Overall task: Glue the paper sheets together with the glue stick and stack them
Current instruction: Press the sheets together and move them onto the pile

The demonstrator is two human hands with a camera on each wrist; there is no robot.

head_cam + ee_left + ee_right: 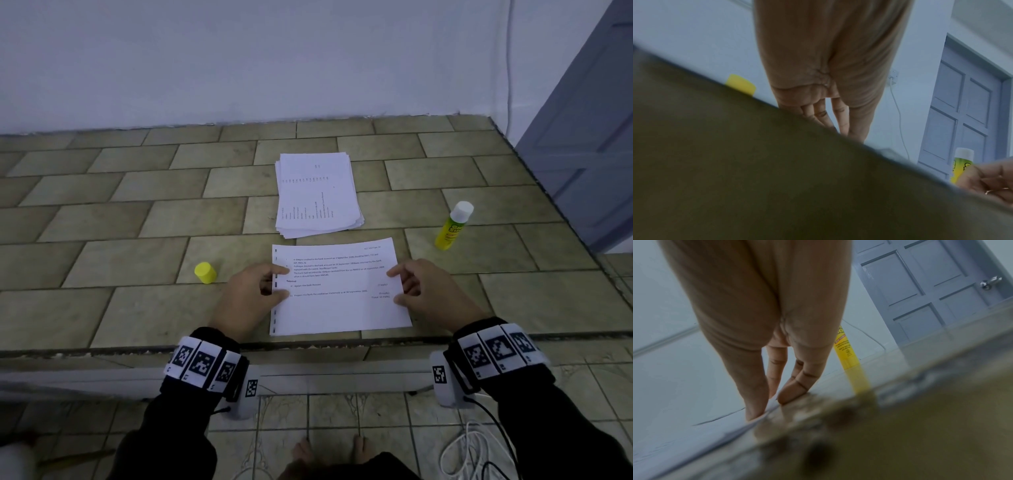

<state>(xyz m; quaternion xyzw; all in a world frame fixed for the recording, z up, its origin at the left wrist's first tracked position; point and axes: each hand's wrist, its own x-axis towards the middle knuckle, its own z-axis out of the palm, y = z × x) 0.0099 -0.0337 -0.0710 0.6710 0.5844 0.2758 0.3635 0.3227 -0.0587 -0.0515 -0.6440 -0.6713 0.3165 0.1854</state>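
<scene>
A printed paper sheet [339, 308] lies flat near the front edge of the tiled ledge [137, 308]. My left hand [282, 282] rests its index finger and thumb on the sheet's left edge. On the right edge my right hand [394, 287] does the same. In the right wrist view the right hand [772, 399] touches the sheet [684, 386] with nearly straight fingers. A stack of printed sheets [317, 195] lies just beyond. The yellow glue stick [452, 228] stands upright to the right, white top up. Its yellow cap [205, 273] lies left of my left hand.
A white wall rises behind the ledge, and a grey door [589, 137] stands at the right. The ledge drops off at its front edge to a tiled floor, where white and black cables [479, 448] lie. Bare tiles stretch left of the cap.
</scene>
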